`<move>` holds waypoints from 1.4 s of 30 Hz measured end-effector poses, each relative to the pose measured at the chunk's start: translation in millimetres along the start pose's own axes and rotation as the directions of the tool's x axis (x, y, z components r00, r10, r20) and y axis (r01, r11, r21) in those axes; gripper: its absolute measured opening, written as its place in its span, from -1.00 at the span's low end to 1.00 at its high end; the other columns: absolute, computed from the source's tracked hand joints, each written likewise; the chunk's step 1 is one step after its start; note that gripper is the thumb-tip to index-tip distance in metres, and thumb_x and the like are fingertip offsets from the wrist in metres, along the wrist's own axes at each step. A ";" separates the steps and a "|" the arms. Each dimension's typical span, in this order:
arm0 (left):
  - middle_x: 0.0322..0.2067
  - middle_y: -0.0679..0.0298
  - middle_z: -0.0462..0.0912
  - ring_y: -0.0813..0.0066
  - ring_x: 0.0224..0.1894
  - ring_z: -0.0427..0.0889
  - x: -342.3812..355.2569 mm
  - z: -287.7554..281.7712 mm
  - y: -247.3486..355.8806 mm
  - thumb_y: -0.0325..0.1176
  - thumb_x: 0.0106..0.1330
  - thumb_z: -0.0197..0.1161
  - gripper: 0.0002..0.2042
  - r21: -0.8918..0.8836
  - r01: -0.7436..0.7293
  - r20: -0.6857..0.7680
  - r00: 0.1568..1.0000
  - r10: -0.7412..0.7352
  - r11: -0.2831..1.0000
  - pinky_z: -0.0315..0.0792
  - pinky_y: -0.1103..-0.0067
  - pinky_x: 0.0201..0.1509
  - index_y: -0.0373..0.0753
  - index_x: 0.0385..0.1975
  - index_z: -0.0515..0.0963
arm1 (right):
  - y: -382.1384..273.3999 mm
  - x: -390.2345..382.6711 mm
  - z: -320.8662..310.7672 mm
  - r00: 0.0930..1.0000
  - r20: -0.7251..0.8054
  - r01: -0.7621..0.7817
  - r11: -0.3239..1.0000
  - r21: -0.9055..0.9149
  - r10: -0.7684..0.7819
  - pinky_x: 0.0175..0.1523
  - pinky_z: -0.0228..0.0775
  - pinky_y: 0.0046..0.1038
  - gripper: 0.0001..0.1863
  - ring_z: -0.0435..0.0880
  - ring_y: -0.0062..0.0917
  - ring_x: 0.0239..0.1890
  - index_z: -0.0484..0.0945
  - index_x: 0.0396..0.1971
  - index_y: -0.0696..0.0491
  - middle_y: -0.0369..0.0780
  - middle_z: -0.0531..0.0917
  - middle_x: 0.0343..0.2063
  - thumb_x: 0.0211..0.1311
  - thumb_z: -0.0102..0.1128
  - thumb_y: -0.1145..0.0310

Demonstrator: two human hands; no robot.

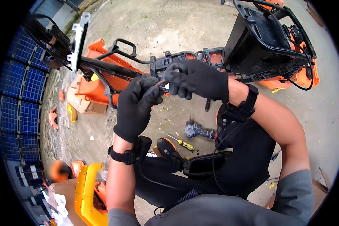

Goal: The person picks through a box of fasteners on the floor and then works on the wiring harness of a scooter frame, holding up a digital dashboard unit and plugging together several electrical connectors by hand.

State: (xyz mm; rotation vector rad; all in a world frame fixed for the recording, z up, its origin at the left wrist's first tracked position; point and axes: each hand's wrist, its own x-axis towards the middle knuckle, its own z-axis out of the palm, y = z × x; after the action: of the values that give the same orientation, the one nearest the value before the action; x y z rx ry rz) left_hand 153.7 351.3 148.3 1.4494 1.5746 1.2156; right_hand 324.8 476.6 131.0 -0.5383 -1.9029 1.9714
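Both my hands wear black gloves and meet in front of a partly stripped orange-and-black scooter [169, 62]. My left hand [137, 101] pinches a thin, short brownish piece [162, 82] between thumb and fingers. At the other end of this piece, the fingers of my right hand [199, 79] are closed on it. Its exact kind is too small to make out, and its ends are partly hidden by the gloves. Behind the hands, the scooter's bare frame runs from the front end at left to the black box section [252, 37] at right.
A grey cordless power tool [199, 131] and a yellow-handled screwdriver [184, 144] lie on the concrete below my hands. Near my legs is a black open case [205, 164]. Yellow panels [87, 192] stand at lower left; blue mesh crates [26, 90] line the left side.
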 end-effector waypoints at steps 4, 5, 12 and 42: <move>-0.41 0.33 0.59 0.67 -0.43 0.51 10.0 12.5 -16.0 -0.30 0.34 0.16 -0.77 -0.014 -0.050 -0.039 0.998 0.050 0.999 0.40 0.72 -0.32 -0.36 -0.18 0.49 | 3.1 1.7 -13.6 0.997 -0.015 -0.073 0.993 -0.089 0.072 -0.52 0.31 -0.64 -0.79 0.46 -0.74 -0.60 0.47 -0.34 0.13 -0.27 0.58 -0.55 0.35 -0.02 0.29; -0.46 0.34 0.56 0.68 -0.47 0.48 10.9 14.1 -23.1 -0.26 0.35 0.15 -0.76 -0.010 -0.068 -0.036 0.997 0.068 0.998 0.38 0.72 -0.35 -0.35 -0.22 0.48 | 3.5 4.1 -15.2 0.995 -0.038 -0.092 0.990 -0.105 0.089 -0.54 0.29 -0.64 -0.85 0.45 -0.74 -0.61 0.47 -0.35 0.12 -0.27 0.58 -0.56 0.30 0.02 0.35; -0.52 0.32 0.54 0.67 -0.50 0.46 2.3 17.0 -62.4 -0.17 0.38 0.10 -0.73 -0.246 0.157 0.009 0.987 -0.160 0.956 0.36 0.70 -0.38 -0.31 -0.31 0.44 | 29.8 14.6 -18.6 0.982 0.026 -0.185 0.979 -0.083 0.187 -0.47 0.34 -0.64 -0.81 0.47 -0.74 -0.55 0.49 -0.20 0.13 -0.31 0.57 -0.52 0.31 0.04 0.34; -0.50 0.26 0.58 0.64 -0.44 0.53 6.2 17.9 -84.6 -0.45 0.25 0.17 -0.87 0.042 0.164 -0.079 0.984 -0.160 0.986 0.39 0.65 -0.34 -0.36 -0.27 0.50 | 66.1 34.9 -17.8 0.901 0.082 -0.429 0.903 0.008 0.427 -0.24 0.44 -0.61 -0.72 0.55 -0.71 -0.37 0.45 -0.02 0.17 -0.28 0.60 -0.37 0.36 0.00 0.38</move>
State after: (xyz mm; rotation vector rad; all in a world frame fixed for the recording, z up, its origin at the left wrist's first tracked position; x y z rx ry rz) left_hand 138.8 365.1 64.1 1.2897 1.7478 1.1559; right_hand 304.3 506.8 63.4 -0.9560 -1.9258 2.3096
